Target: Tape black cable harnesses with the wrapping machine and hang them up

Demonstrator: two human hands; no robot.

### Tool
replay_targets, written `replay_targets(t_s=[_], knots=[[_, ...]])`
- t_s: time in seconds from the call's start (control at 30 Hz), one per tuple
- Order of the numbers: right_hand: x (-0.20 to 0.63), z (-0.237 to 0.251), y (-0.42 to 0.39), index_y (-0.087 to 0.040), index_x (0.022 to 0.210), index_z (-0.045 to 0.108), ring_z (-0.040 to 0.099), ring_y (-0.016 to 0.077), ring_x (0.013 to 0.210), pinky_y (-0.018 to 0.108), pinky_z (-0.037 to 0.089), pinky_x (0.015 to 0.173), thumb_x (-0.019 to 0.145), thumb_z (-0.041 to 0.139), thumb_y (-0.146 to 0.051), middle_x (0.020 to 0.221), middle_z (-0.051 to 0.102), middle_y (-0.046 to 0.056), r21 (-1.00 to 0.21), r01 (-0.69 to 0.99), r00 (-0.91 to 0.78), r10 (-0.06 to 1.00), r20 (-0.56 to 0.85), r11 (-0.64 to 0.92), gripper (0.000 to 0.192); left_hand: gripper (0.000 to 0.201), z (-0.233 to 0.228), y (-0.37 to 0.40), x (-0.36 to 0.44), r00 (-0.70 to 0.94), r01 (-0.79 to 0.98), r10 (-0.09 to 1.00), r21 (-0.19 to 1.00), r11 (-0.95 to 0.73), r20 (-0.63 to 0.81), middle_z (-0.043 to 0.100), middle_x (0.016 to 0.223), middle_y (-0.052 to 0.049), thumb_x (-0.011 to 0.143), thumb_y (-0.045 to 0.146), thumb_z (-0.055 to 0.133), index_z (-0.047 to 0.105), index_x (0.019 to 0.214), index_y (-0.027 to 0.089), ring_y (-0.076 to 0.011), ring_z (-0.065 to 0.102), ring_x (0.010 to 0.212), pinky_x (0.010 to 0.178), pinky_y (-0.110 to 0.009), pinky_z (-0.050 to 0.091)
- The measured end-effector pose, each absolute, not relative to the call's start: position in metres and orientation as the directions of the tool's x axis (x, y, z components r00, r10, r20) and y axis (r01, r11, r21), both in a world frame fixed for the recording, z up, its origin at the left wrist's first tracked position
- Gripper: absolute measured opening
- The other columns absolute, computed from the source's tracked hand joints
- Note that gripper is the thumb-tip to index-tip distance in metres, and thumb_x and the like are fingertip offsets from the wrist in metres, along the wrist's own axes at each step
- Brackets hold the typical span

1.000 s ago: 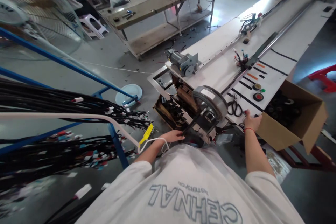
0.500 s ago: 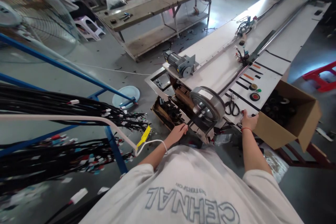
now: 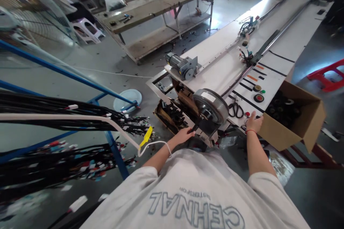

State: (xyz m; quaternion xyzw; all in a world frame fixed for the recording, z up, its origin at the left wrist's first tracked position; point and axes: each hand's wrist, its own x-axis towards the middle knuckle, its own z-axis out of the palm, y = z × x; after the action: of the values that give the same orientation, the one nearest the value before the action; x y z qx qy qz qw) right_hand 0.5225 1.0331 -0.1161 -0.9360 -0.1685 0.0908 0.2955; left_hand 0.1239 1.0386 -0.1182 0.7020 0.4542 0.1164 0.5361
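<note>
A grey-rimmed wheel [image 3: 211, 105] with a white label stands at the near end of the long white-topped workbench [image 3: 215, 68]. My left hand [image 3: 184, 136] is just left of the wheel's base, its fingers closed on a black cable-like piece [image 3: 197, 125] that runs towards the hub. On the right, my right hand [image 3: 254, 123] rests at the bench's near edge, fingers curled down; what lies under them is mostly hidden. A small red cap [image 3: 247, 114] lies beside its fingertips. Black-handled scissors [image 3: 235, 109] lie between the wheel and this hand.
An open cardboard box [image 3: 309, 121] of dark parts stands right of the bench. A motor [image 3: 181, 65] sits at its left corner. Black and orange strips [image 3: 252, 78] and a round red-centred piece [image 3: 258, 98] lie on top. Bundled black cables [image 3: 80, 114] hang at left.
My left hand has shifted slightly right, against the black piece by the wheel. My right hand's fingers have moved right, off the red cap, which now shows beside them. The view has shifted slightly.
</note>
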Motion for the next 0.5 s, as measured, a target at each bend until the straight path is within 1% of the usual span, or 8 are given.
replay_targets(t_s=[0.2,0.27,0.33,0.37,0.4,0.43,0.47,0.5], knots=[[0.524,-0.12,1.028,-0.006,0.144,0.035,0.049,0.0413,0.123,0.055,0.041,0.101,0.097,0.036,-0.057,0.135,0.047,0.027,-0.604,0.259,0.925,0.374,-0.071,-0.754,0.07,0.045,-0.123,1.032,0.124,0.51,0.459,0.807,0.888,0.037,-0.298,0.068,0.089,-0.007,0.089,0.057,0.049,0.063,0.095,0.014,-0.0212,0.063,0.086,0.084,-0.033,0.049],[0.521,-0.115,1.031,-0.003,0.144,0.036,0.045,0.0429,0.126,0.058,0.038,0.102,0.096,0.041,-0.056,0.137,0.044,0.03,-0.582,0.255,0.936,0.348,-0.052,-0.772,0.071,0.048,-0.118,1.036,0.13,0.489,0.348,0.835,0.934,0.078,-0.252,0.069,0.094,-0.008,0.093,0.054,0.044,0.059,0.112,0.013,-0.0212,0.065,0.092,0.089,-0.034,0.049],[0.511,-0.101,1.043,-0.002,0.14,0.041,0.038,0.0439,0.131,0.061,0.032,0.106,0.094,0.045,-0.055,0.14,0.04,0.031,-0.576,0.29,0.938,0.345,0.015,-0.764,0.071,0.054,-0.108,1.044,0.139,0.468,0.233,0.861,0.967,0.099,-0.201,0.069,0.102,-0.009,0.094,0.051,0.042,0.047,0.133,0.013,-0.0205,0.066,0.096,0.09,-0.034,0.05],[0.504,-0.091,1.052,-0.002,0.137,0.045,0.037,0.0429,0.132,0.06,0.031,0.107,0.094,0.045,-0.055,0.14,0.041,0.031,-0.609,0.346,0.915,0.4,0.05,-0.714,0.068,0.057,-0.102,1.05,0.145,0.471,0.204,0.865,0.975,0.087,-0.175,0.068,0.106,-0.01,0.095,0.049,0.042,0.042,0.139,0.014,-0.0201,0.067,0.096,0.09,-0.034,0.051],[0.494,-0.08,1.063,-0.005,0.132,0.05,0.04,0.0405,0.13,0.058,0.032,0.107,0.094,0.043,-0.057,0.137,0.045,0.029,-0.67,0.417,0.858,0.509,0.068,-0.615,0.066,0.057,-0.095,1.055,0.15,0.484,0.209,0.862,0.976,0.055,-0.152,0.068,0.107,-0.01,0.095,0.048,0.043,0.038,0.143,0.016,-0.0198,0.068,0.095,0.089,-0.033,0.051],[0.483,-0.068,1.074,-0.008,0.127,0.055,0.046,0.0373,0.125,0.054,0.036,0.105,0.095,0.039,-0.06,0.131,0.051,0.025,-0.747,0.472,0.75,0.659,0.062,-0.468,0.064,0.057,-0.088,1.06,0.156,0.502,0.252,0.854,0.968,0.002,-0.132,0.069,0.106,-0.009,0.096,0.046,0.044,0.037,0.144,0.017,-0.0198,0.068,0.093,0.088,-0.033,0.051],[0.472,-0.056,1.085,-0.011,0.12,0.059,0.053,0.0338,0.116,0.05,0.041,0.101,0.095,0.036,-0.064,0.122,0.058,0.02,-0.822,0.481,0.581,0.813,0.039,-0.305,0.063,0.055,-0.081,1.065,0.161,0.52,0.328,0.846,0.943,-0.066,-0.121,0.07,0.103,-0.008,0.096,0.044,0.046,0.038,0.145,0.019,-0.0202,0.069,0.091,0.086,-0.032,0.051],[0.461,-0.047,1.094,-0.015,0.113,0.063,0.058,0.0307,0.106,0.046,0.046,0.097,0.094,0.035,-0.068,0.111,0.063,0.015,-0.882,0.441,0.376,0.927,0.013,-0.167,0.063,0.054,-0.074,1.068,0.167,0.53,0.425,0.839,0.895,-0.137,-0.123,0.071,0.098,-0.006,0.096,0.042,0.048,0.04,0.144,0.02,-0.0211,0.069,0.089,0.085,-0.032,0.05]])
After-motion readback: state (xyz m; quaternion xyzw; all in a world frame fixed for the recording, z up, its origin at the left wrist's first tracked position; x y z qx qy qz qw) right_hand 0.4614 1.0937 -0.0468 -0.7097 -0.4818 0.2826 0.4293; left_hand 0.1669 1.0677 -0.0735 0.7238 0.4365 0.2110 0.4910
